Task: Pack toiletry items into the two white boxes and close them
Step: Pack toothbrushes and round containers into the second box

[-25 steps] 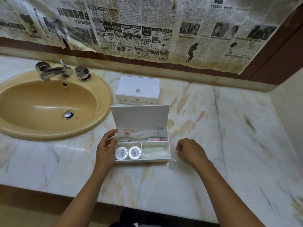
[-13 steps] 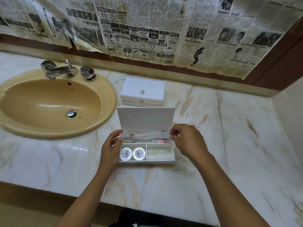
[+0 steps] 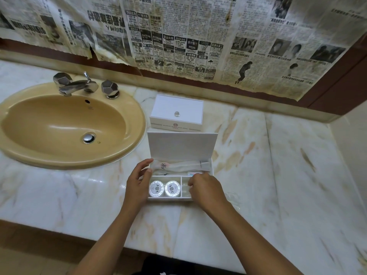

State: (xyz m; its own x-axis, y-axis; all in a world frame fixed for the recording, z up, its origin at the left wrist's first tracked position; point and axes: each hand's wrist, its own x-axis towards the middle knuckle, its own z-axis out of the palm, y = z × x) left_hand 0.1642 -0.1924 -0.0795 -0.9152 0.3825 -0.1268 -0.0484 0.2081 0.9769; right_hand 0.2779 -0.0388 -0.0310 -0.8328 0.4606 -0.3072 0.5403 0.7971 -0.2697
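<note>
An open white box [image 3: 212, 165] lies on the marble counter [image 3: 278, 175] with its lid [image 3: 181, 147] standing upright. Inside it are two round wrapped soaps [image 3: 164, 188] at the front left and a long wrapped packet [image 3: 184, 165] across the back. My left hand [image 3: 139, 183] holds the box's left side, thumb at the back corner. My right hand [image 3: 206, 189] hovers over the front right compartment with its fingers bent down onto a clear packet [image 3: 185, 188]; whether it grips the packet is hidden. A second white box [image 3: 176, 114] sits closed behind.
A beige sink [image 3: 65, 128] with a chrome tap [image 3: 75, 86] fills the left of the counter. Crumpled clear plastic [image 3: 232, 197] lies just right of the open box. Newspaper [image 3: 178, 36] covers the wall behind, and a side wall [image 3: 353, 135] bounds the counter at the right.
My right hand left the clear plastic on the counter, passed the box's back right corner, and now sits over the front right compartment. The left hand stayed on the box.
</note>
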